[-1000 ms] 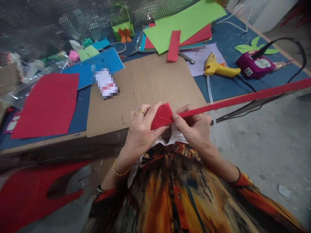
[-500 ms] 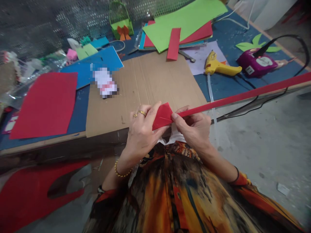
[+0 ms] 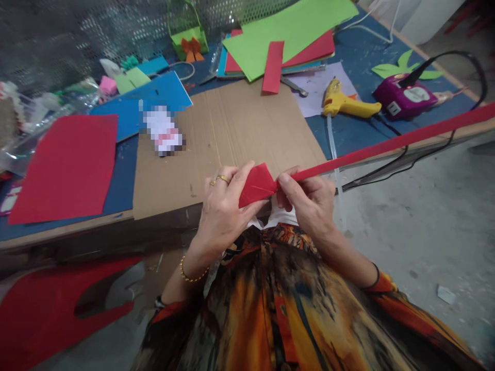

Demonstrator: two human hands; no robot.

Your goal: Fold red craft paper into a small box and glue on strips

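Over the blue tabletop (image 3: 126,180), past a flat red sheet (image 3: 64,170) at far left and across the tan cardboard (image 3: 232,139), no change beyond a slight drift of the view. By the cardboard's near edge, in the left hand (image 3: 222,206), a folded red piece (image 3: 256,184): held as a moment ago, thumb along the near side, fingers over the other. Just right of that, in the right hand (image 3: 309,196), a long red strip (image 3: 371,152), pinched narrowly between thumb and fingers. Here, the one real change: thumb drawn slightly rightward, from against the piece's corner to just beside it, baring a short bit of strip. Probably only a small resettling of the pinch, with the meeting point left easier to see; whether glued there or merely pressed, impossible to tell. Farther right, behind the strip, a yellow glue gun (image 3: 350,105) and a purple power box (image 3: 406,98), both untouched.
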